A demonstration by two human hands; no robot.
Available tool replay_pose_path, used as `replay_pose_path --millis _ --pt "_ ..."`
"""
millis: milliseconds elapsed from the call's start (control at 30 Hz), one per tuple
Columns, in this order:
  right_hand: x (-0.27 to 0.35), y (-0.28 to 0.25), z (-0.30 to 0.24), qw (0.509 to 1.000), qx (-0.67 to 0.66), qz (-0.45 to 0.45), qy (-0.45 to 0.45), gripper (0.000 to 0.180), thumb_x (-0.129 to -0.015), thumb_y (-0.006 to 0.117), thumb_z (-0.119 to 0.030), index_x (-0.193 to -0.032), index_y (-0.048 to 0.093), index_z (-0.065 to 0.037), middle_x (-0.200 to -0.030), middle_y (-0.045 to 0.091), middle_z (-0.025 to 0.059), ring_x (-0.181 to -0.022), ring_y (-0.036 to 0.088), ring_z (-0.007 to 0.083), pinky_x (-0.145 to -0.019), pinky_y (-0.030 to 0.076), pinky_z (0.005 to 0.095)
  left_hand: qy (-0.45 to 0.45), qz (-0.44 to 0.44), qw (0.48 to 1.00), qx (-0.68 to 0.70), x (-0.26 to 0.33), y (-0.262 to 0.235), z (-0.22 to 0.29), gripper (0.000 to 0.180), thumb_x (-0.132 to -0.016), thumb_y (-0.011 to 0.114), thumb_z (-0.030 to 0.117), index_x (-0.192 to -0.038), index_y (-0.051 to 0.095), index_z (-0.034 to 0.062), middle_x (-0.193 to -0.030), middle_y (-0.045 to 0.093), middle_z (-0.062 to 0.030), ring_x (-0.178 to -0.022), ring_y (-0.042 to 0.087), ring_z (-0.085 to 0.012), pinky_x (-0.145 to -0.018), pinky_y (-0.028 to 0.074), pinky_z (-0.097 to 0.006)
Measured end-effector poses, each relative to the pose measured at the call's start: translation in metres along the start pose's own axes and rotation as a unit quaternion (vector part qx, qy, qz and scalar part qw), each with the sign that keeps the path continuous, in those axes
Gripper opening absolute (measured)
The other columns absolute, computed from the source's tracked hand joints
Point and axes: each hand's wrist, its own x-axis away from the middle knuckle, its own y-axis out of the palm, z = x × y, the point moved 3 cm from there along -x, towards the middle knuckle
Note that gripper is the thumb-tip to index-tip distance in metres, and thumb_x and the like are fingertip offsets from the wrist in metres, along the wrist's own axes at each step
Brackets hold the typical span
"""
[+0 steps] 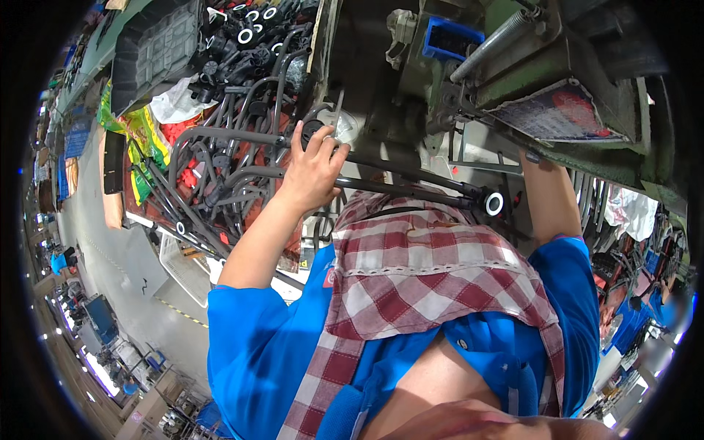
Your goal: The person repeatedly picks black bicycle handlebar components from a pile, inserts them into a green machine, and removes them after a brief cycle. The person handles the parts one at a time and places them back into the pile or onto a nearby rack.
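A black bent-tube frame point(407, 192) lies across in front of my apron, its looped end reaching left over a heap of similar tubes. At its right end is a round fitting with a white ring point(494, 204). My left hand point(315, 167) is closed around the frame near a black round joint point(314, 129), fingers curled over the tubing. My right forearm point(551, 196) reaches up behind the edge of a green machine point(616, 158). The machine hides that hand's fingers, and whatever they touch cannot be seen.
At the left, tangled black tube frames point(253, 110) lie piled beside a black plastic crate point(155, 51) and a yellow-green bag point(147, 143). A blue bin point(453, 39) of small dark parts sits at the back. A metal rod point(491, 45) slants above the machine.
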Motion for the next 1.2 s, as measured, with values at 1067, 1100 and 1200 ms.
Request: replay_pose_path --millis 1067,1100,1200 --pt "-0.180 0.008 0.080 0.961 0.221 0.157 -0.061 0.029 -0.078 0.081 -0.021 -0.103 0.073 -0.009 -0.084 0.072 0.0072 -0.078 0.068 0.0194 -0.071 0.055 0.0361 -0.069 -0.023 0.997 -0.033 0.015 -0.012 -0.004 0.078 -0.050 0.091 0.028 -0.120 0.060 0.0154 -0.155 0.033 -0.0149 -0.148 0.023 -0.0336 -0.112 0.023 -0.062" --pt "-0.175 0.009 0.080 0.964 0.209 0.153 -0.058 0.028 -0.078 0.081 -0.021 -0.102 0.073 -0.009 -0.084 0.072 0.0071 -0.079 0.068 0.0192 -0.072 0.055 0.0359 -0.063 -0.025 0.997 -0.035 0.014 -0.012 -0.002 0.078 -0.050 0.091 0.028 -0.120 0.060 0.0155 -0.155 0.033 -0.0149 -0.148 0.023 -0.0335 -0.112 0.023 -0.062" --pt "-0.150 0.011 0.060 0.976 0.158 0.132 -0.072 0.027 -0.078 0.081 -0.023 -0.101 0.073 -0.009 -0.086 0.072 0.0067 -0.081 0.067 0.0187 -0.074 0.054 0.0353 -0.053 -0.028 0.997 -0.040 0.011 -0.011 0.004 0.078 -0.051 0.091 0.028 -0.121 0.059 0.0156 -0.155 0.033 -0.0149 -0.148 0.023 -0.0334 -0.112 0.023 -0.062"
